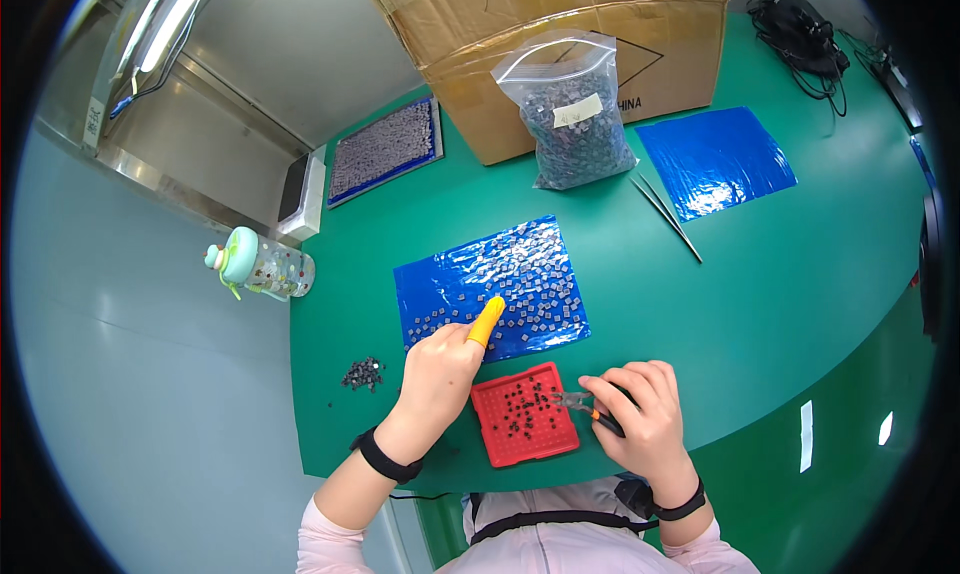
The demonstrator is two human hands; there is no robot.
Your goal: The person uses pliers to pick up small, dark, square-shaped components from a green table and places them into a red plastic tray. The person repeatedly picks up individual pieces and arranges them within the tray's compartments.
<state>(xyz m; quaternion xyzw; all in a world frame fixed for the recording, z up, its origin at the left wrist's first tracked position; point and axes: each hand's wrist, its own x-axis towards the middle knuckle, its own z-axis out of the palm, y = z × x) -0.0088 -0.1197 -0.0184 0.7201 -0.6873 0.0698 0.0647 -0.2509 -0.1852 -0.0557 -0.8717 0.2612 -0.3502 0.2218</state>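
My left hand (440, 367) reaches over the near edge of a blue film sheet (430, 286) strewn with many small grey square pieces (545, 274). A yellow finger cot (486, 321) covers its outstretched index finger, whose tip is at the pieces; the other fingers are curled, and nothing shows in them. Closed around a pair of small cutting pliers (604, 419) with orange and black handles, my right hand (645, 414) is just right of a red tray (490, 426). The pliers' jaws are at the tray's right rim. Small black parts (522, 409) lie scattered in the tray.
A pile of dark bits (362, 374) lies left of my left hand. Farther back are a water bottle (270, 264), a filled tray (385, 149), a zip bag of parts (575, 124), a cardboard box (640, 34), tweezers (668, 217) and another blue sheet (715, 159).
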